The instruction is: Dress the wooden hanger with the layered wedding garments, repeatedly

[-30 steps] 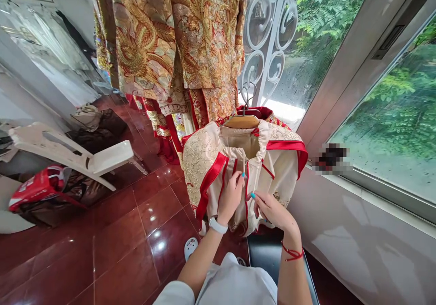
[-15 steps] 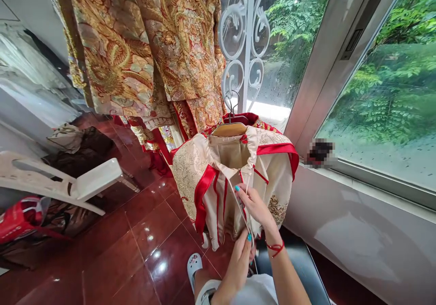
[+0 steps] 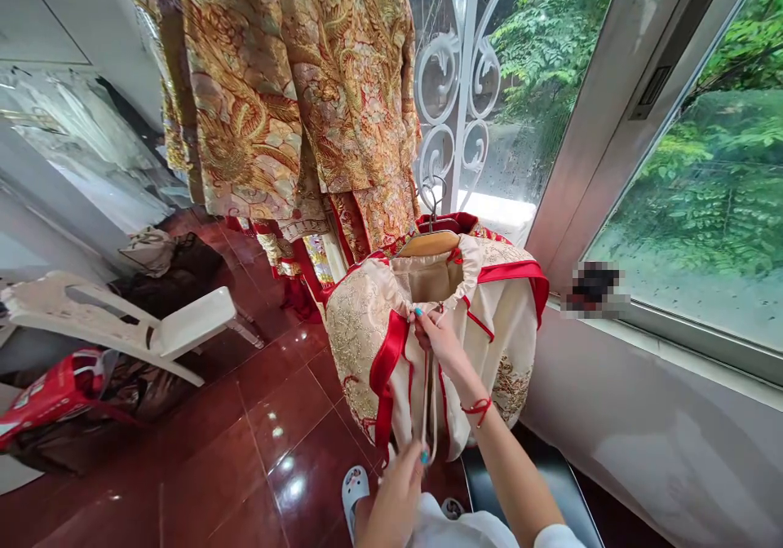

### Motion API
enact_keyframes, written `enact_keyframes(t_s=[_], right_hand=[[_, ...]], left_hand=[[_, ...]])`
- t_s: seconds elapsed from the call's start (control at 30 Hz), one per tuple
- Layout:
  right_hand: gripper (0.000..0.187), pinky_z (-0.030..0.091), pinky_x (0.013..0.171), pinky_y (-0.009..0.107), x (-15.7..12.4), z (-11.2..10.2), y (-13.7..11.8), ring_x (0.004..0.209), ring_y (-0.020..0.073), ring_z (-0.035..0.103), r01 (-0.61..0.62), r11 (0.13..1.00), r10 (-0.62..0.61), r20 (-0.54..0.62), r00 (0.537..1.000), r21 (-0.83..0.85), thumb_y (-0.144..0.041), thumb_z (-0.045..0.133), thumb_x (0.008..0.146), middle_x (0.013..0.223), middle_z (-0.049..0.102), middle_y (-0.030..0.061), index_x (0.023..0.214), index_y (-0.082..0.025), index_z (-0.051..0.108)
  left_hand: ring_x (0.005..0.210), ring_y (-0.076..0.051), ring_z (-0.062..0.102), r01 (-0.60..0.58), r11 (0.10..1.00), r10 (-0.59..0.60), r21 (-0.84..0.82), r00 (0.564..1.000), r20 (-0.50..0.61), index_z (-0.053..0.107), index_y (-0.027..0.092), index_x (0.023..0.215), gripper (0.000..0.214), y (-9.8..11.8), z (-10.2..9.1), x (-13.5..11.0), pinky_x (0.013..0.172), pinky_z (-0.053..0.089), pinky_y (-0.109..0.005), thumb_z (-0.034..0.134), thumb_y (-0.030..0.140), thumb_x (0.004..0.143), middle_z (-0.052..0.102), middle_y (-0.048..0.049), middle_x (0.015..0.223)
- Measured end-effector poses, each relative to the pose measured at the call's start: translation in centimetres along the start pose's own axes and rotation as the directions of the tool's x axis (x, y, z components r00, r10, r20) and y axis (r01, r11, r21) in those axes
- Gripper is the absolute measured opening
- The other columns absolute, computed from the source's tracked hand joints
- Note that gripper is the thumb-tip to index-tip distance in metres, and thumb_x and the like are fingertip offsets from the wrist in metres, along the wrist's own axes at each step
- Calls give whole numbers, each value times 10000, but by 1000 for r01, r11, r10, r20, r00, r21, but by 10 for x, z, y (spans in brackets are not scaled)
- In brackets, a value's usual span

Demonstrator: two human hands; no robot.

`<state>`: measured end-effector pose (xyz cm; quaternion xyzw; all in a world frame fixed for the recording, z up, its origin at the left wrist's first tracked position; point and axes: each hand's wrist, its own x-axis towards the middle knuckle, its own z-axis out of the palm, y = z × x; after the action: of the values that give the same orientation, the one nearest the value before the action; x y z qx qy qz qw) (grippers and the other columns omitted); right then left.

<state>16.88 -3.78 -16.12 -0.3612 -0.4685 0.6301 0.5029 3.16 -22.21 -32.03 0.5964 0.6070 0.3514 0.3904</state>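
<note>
A cream garment (image 3: pixel 364 336) with red trim and gold embroidery hangs from a wooden hanger (image 3: pixel 431 244), its gathered neckline or waistband (image 3: pixel 471 267) facing me. My right hand (image 3: pixel 441 342) is closed in a pinch at the front of the gathered edge, where the drawstring comes out. Lower down, my left hand (image 3: pixel 395 487) is closed on the long cream drawstring (image 3: pixel 426 401) and looks slightly blurred. The cord runs taut between the two hands. What exactly lies between my right fingertips is partly hidden.
Gold-embroidered robes (image 3: pixel 245 108) hang at the upper left. A white chair (image 3: pixel 192 320) and a red bag (image 3: pixel 67 393) are on the left. Below is a black padded seat (image 3: pixel 526 483). A window (image 3: pixel 691 205) with a sill is to the right, behind a white scrolled metal stand (image 3: pixel 465 83).
My right hand has moved up along the drawstring to the gathered edge. My left hand has moved down and left with the cord. The view has shifted slightly.
</note>
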Motion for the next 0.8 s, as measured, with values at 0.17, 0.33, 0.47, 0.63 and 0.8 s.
enact_keyframes(t_s=[0.17, 0.33, 0.47, 0.63, 0.8], right_hand=[[592, 98, 432, 253, 4, -4, 18, 430, 71, 186, -3, 995, -3, -61, 998, -97, -795, 644, 635, 480, 237, -108, 703, -231, 475], [555, 104, 423, 251, 0, -10, 14, 412, 68, 190, -2, 994, 2, 0, 1000, -108, -759, 645, 678, 487, 235, -111, 711, -239, 454], [531, 100, 419, 233, 0, -20, -7, 418, 52, 180, -24, 994, 32, 77, 997, -103, -702, 702, 671, 504, 252, -116, 717, -220, 485], [531, 89, 422, 223, -3, -31, -73, 439, 41, 118, -57, 997, 69, 276, 959, -52, -606, 764, 684, 516, 194, -124, 635, -226, 396], [515, 111, 427, 217, -19, -17, -70, 439, 46, 129, -15, 1000, 9, 285, 958, 17, -656, 738, 711, 528, 212, -125, 726, -212, 477]], left_hand=[[1024, -227, 622, -296, 955, 236, 37, 673, -701, 593, 230, 1111, 306, 39, -81, 71, 951, 507, -383, 546, 476, 933, 626, -96, 1093], [1277, -268, 546, -452, 892, 360, -7, 720, -594, 514, 226, 1331, 682, 75, -154, 152, 1065, 450, -396, 707, 593, 789, 562, -142, 1382], [990, -269, 661, -419, 907, 340, -33, 777, -529, 676, 173, 1071, 594, 77, -184, 186, 903, 517, -383, 649, 689, 778, 722, -106, 1042], [814, -266, 660, -351, 889, 215, -295, 887, -408, 683, 179, 705, 510, 67, -224, 208, 755, 527, -351, 811, 654, 573, 713, -44, 722], [858, -244, 695, -190, 754, -62, -629, 933, -355, 686, 196, 856, 431, 47, -211, 227, 798, 543, -352, 842, 463, 556, 737, -7, 788]])
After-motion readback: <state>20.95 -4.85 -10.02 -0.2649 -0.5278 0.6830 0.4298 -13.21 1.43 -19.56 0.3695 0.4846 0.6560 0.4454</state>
